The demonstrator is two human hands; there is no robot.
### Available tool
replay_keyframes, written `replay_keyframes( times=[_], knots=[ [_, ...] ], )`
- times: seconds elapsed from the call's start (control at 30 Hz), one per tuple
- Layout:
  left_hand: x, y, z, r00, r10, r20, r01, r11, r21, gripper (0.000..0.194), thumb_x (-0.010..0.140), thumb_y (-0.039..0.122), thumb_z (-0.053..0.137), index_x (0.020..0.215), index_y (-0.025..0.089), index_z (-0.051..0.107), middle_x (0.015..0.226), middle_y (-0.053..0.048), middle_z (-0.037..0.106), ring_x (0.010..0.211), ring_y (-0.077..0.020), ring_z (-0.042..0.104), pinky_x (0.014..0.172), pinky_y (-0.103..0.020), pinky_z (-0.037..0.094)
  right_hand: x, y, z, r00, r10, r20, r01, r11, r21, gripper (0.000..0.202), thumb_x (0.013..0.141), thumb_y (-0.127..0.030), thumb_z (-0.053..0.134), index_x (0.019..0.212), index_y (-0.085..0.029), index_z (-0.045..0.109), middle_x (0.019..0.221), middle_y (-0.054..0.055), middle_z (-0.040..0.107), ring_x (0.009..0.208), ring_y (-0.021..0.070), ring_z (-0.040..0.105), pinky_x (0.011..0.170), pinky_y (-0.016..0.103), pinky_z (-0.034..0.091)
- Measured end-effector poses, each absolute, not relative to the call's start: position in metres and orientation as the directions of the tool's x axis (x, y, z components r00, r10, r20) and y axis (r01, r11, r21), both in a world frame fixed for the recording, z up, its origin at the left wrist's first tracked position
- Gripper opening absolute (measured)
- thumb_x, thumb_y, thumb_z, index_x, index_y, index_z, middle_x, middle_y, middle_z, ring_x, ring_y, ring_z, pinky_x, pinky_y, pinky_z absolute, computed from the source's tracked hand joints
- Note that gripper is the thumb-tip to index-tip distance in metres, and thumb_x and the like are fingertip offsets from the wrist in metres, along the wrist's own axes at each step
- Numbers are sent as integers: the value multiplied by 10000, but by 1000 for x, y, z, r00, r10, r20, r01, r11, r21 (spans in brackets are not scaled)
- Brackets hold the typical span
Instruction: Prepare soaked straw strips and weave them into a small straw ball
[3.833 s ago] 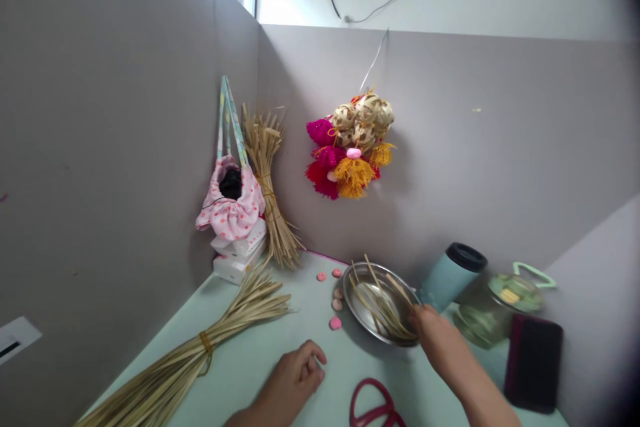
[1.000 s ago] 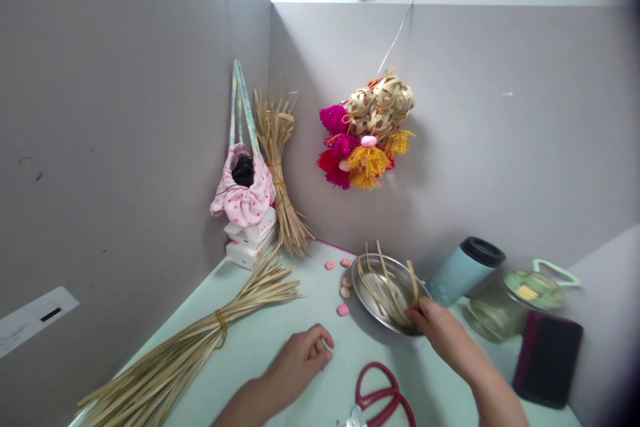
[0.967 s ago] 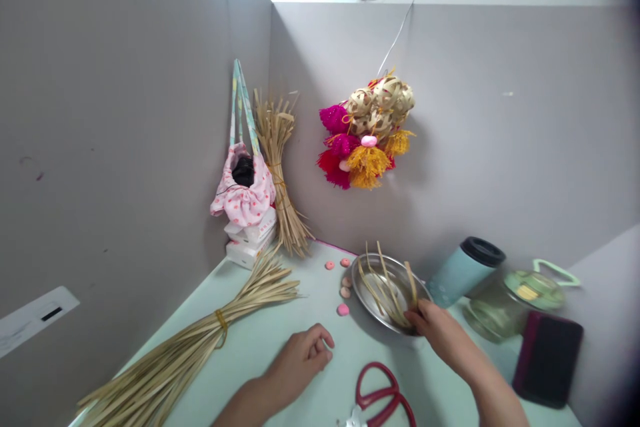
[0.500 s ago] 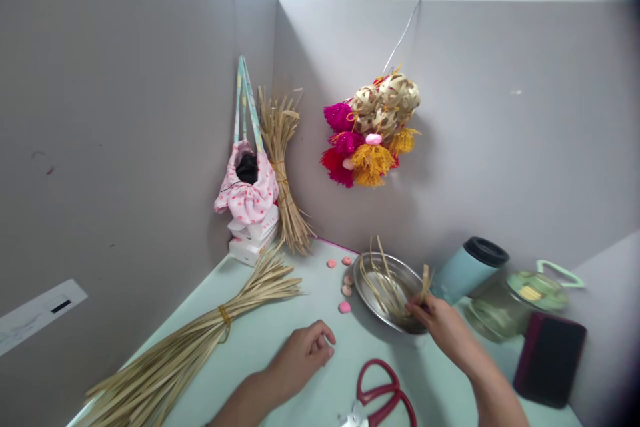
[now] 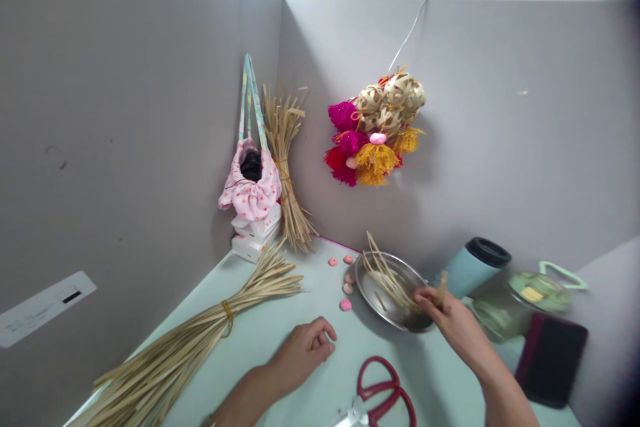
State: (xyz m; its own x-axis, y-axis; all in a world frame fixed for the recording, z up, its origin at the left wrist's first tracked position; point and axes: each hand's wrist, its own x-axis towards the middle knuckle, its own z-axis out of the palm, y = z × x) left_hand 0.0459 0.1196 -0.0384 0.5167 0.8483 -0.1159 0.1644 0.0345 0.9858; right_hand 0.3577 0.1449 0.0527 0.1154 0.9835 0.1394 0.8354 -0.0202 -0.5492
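My right hand (image 5: 445, 310) pinches several thin straw strips (image 5: 387, 277) at the right rim of a metal bowl (image 5: 367, 297). The strips' far ends reach over the bowl's left side, and a short loose piece lies inside it. My left hand (image 5: 305, 352) rests on the table with its fingers curled; nothing shows in them. Red-handled scissors (image 5: 379, 387) lie open between my hands, near the front. A tied bundle of straw strips (image 5: 200, 340) spreads across the table's left side.
Small pink pieces (image 5: 346, 305) lie left of the bowl. At the right are a blue tumbler (image 5: 465, 270), a green jug (image 5: 500, 307) and a dark device (image 5: 551, 360). Behind stand boxes (image 5: 250, 243) and another straw bundle (image 5: 284, 167); woven balls with tassels (image 5: 385, 107) hang on the wall.
My right hand has moved slightly right, drawing the strips with it, so they lean more and sit closer together. The view has shifted a little. My left hand stays in place.
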Motion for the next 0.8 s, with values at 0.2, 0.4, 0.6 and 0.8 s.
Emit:
replay_keyframes(
  times=[0.2,0.4,0.6,0.8],
  knots=[
    [46,120,-40,520,848,-99,135,33,990,184,826,275,551,962,165,607,693,49,481,637,-110,425,601,-229,326,366,139,63,175,967,186,801,-30,-597,412,767,-618,543,722,-217,627,674,38,656,655,217,574,594,292,420],
    [45,118,-43,523,848,-87,128,23,991,176,828,271,551,959,165,601,704,43,503,641,-113,456,611,-231,343,365,138,61,226,964,140,800,-102,-591,422,740,-624,586,606,-224,595,542,12,595,546,183,505,541,289,365],
    [45,120,-42,519,849,-98,135,32,990,187,826,283,563,963,165,608,700,47,503,638,-112,465,612,-232,347,357,135,64,124,992,22,764,-81,-640,410,748,-602,584,588,-224,589,447,-13,510,479,168,479,495,284,373],
    [45,120,-45,520,849,-93,134,26,991,193,827,290,560,966,165,609,701,48,503,637,-107,456,611,-228,341,351,124,76,-31,998,-51,663,-17,-749,437,749,-619,557,751,-194,660,846,100,712,765,244,674,718,331,559]
  ],
)
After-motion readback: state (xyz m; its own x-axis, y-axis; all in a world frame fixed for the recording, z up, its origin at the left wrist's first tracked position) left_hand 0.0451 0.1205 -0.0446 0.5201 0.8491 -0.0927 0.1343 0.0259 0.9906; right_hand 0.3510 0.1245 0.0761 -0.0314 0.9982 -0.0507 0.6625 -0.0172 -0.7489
